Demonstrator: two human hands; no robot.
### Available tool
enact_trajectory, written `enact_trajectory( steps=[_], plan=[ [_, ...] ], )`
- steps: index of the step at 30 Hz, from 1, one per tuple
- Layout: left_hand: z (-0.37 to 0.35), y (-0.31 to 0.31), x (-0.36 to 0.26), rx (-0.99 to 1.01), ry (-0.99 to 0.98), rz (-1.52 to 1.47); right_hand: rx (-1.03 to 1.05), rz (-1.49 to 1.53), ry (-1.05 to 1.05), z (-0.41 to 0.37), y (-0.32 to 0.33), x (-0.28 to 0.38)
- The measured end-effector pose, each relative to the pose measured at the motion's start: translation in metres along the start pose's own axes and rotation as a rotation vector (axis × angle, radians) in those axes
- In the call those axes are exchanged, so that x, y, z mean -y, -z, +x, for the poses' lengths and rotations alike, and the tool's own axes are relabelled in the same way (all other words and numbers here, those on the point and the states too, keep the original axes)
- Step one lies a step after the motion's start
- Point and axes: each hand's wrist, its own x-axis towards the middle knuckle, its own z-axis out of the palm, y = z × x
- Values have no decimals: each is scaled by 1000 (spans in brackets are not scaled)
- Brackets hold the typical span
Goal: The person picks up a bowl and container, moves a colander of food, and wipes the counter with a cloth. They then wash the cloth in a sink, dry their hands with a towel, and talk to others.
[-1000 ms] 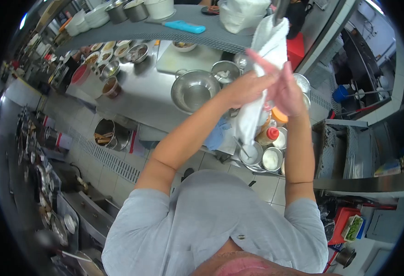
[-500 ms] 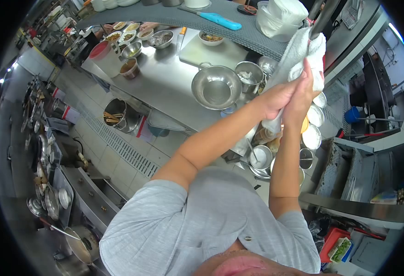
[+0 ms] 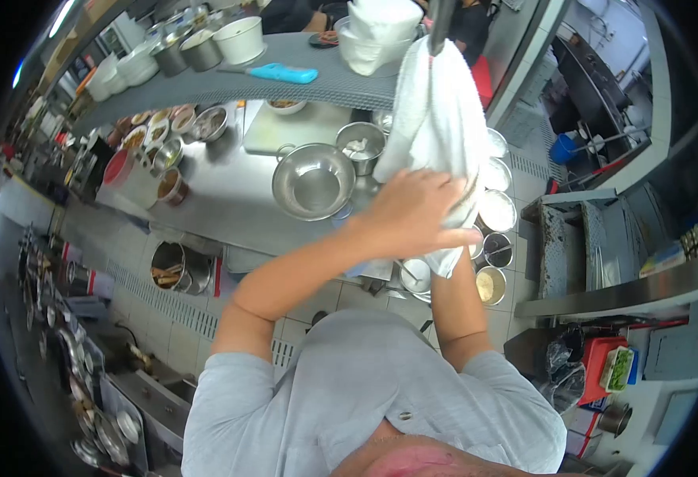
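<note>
A white towel (image 3: pixel 436 103) hangs from a metal post above the shelf's right end, its lower part draped down over my right forearm. My left hand (image 3: pixel 416 208) lies across the towel with its back toward me. Its thumb points away to the right, apart from the fingers, whose tips rest against the cloth. Behind the towel and the left hand, my right hand is hidden; only the forearm below it shows. Just left of the hands, a small metal pot (image 3: pixel 362 163) with something white in it and a wide metal bowl (image 3: pixel 285 203) stand on the counter.
A steel counter (image 3: pixel 226 207) runs left, with a cutting board (image 3: pixel 265 141), a pitcher (image 3: pixel 126 176) and several bowls. Above it, a grey shelf (image 3: pixel 198 89) carries a blue-handled tool (image 3: pixel 285 73) and white containers. Seasoning pots (image 3: pixel 498 211) line the right side.
My hands were pressed together around the towel. Now the left hand lies lower across it, and the right has gone behind the cloth. The view has shifted, so everything on the counter sits further left.
</note>
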Motion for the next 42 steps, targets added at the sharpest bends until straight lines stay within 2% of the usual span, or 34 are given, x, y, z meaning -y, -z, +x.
enact_trajectory(
  steps=[1, 4, 7, 9, 10, 12, 15, 17, 18, 19, 20, 21, 22, 24, 25, 28, 29, 32, 33, 36, 38, 40, 42],
  plan=[
    [1, 16, 1, 163, 7, 49, -1, 30, -48, -7, -6, 6],
    [30, 38, 29, -318, -141, 67, 31, 52, -147, -31, -24, 12],
    [83, 61, 53, -557, -17, 91, 104, -57, -195, -67, -52, 2],
    [119, 54, 63, -720, 50, 141, 135, -233, -139, -75, -69, -10],
    [136, 38, 64, -731, 117, 44, 141, -328, -95, -75, -75, -14],
    [145, 3, 48, -661, 149, -15, 127, -437, -41, -66, -80, -9],
    [136, -5, 39, -574, 206, -286, 105, -467, -34, -35, -85, 16],
    [132, -17, 57, -481, 148, -1172, 57, -393, -67, -19, -90, 22],
    [131, -21, 65, -386, 108, -1612, -14, -171, -79, -6, -87, 23],
    [122, -27, 74, -249, 31, -1916, -83, 47, -91, 5, -83, 24],
    [96, -24, 55, -68, -44, -2045, -148, 261, -107, 10, -78, 27],
    [79, -30, 48, -84, 43, -2137, -116, 360, -55, 11, -78, 42],
    [71, -33, 46, -93, 130, -2219, -57, 303, -49, 15, -73, 47],
    [52, -38, 55, 85, -22, -2325, 50, 179, -52, 20, -56, 50],
    [43, -42, 61, 161, -98, -2381, 17, 69, -37, 25, -39, 43],
    [24, -50, 88, 64, 163, -2242, -224, -467, 69, 11, -53, 37],
    [16, -50, 101, -54, 275, -2015, -183, -709, -154, 6, -54, 49],
    [9, -41, 115, -195, 367, -1546, 226, -1444, 221, -1, -39, 60],
    [15, -49, 109, -229, 353, -1567, 233, -1740, 715, -2, -49, 55],
    [35, -78, 94, -387, 293, -1570, 452, -1617, 829, -4, -49, 25],
    [43, -65, 103, -118, 506, -2035, 400, -1679, 828, -8, -52, 19],
    [37, -56, 97, -110, 422, -1788, 364, -1835, 797, -24, -51, 9],
    [34, -48, 106, -94, 390, -1872, 447, -1774, 781, -36, -60, 18]
  ],
)
